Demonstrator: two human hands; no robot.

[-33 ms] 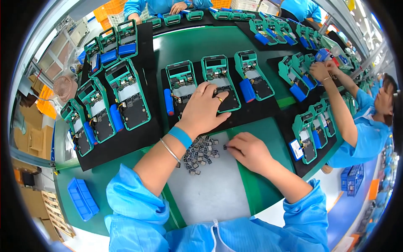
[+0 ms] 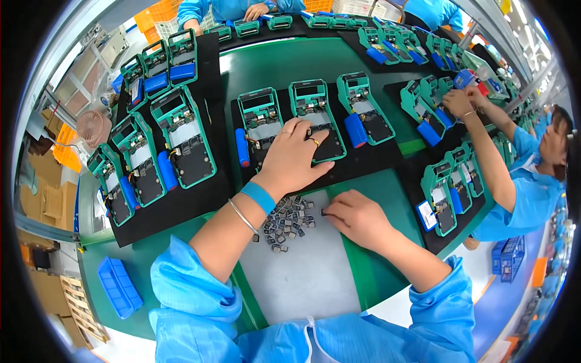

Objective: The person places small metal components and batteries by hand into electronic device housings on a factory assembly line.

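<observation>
My left hand (image 2: 295, 153) reaches over two green-framed device housings, its fingers spread and the thumb stretched out to the right. Its fingertips rest at the left housing (image 2: 260, 106) and the middle housing (image 2: 310, 97), covering part of both. Between the thumb and fingers of my right hand (image 2: 362, 219) is a small dark square part (image 2: 324, 212), mostly hidden. Left of that hand, a heap of small square dark-and-silver parts (image 2: 290, 219) lies on a grey mat (image 2: 296, 278). A third housing (image 2: 365, 106), with a blue battery pack (image 2: 356, 130) beside it, stands to the right.
More housings stand on black foam at left (image 2: 181, 136) and right (image 2: 439, 199). A blue tray (image 2: 119, 287) sits at the table's left. A co-worker's hands (image 2: 463, 101) handle parts at right; another person's hand (image 2: 256, 11) shows at the far side.
</observation>
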